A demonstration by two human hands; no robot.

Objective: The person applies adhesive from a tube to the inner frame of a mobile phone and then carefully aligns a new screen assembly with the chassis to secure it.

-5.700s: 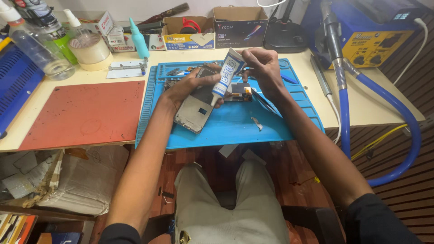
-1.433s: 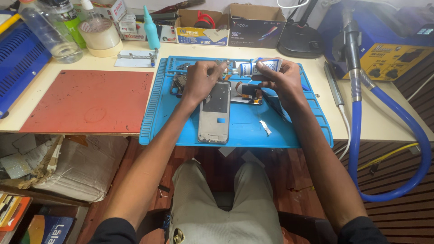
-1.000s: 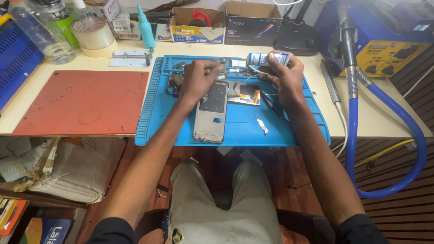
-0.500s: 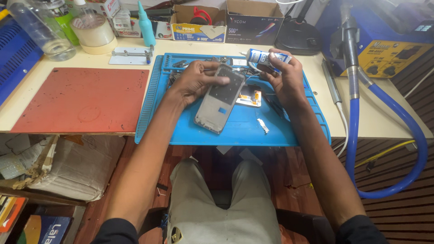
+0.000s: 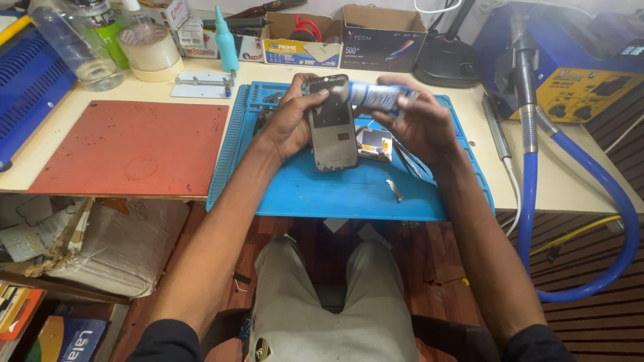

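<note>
My left hand [image 5: 290, 122] grips an opened phone frame [image 5: 333, 127] by its left edge and holds it upright above the blue work mat [image 5: 322, 191]. My right hand [image 5: 419, 127] holds a glue tube [image 5: 376, 96] lying sideways, its tip pointing left at the top end of the frame. A small phone part [image 5: 373, 143] with a yellow patch lies on the mat under my right hand. A little metal piece [image 5: 394, 190] lies near the mat's front edge.
A red mat [image 5: 127, 149] lies to the left, with a clear bottle [image 5: 70, 43], a tape roll [image 5: 151, 50] and a teal bottle [image 5: 226, 40] behind it. Cardboard boxes [image 5: 342, 40] stand at the back. A blue hot-air station [image 5: 577, 74] and its hose [image 5: 530, 181] fill the right.
My left hand lifted the phone frame off the mat and stood it upright. My right hand brought the glue tube from the mat's back edge to the frame's top end.
</note>
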